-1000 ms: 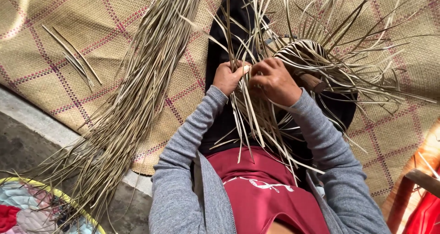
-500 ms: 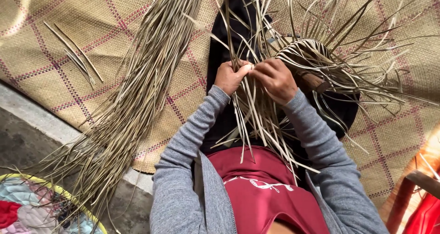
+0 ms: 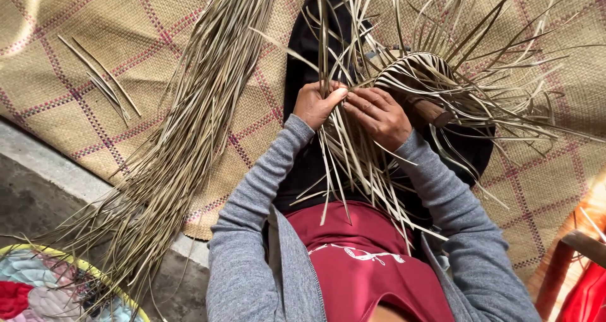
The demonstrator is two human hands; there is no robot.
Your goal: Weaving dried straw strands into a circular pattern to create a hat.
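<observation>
Left hand (image 3: 317,102) pinched on a few pale dried reed strips (image 3: 344,152), thumb and fingertips closed narrow to keep them tensioned and in order. Right hand (image 3: 377,112) close beside, almost touching, fingers curled over neighbouring strips to press them flat against the half-woven round straw piece (image 3: 410,76). Woven piece resting on the lap, over dark trousers, loose ends fanning outward so each stays separate and reachable. Long bundle of spare dried strips (image 3: 189,139) laid on the checked tan woven floor mat (image 3: 76,107) to the left, near at hand for drawing. A few short cut strips (image 3: 104,82) well apart, farther left.
</observation>
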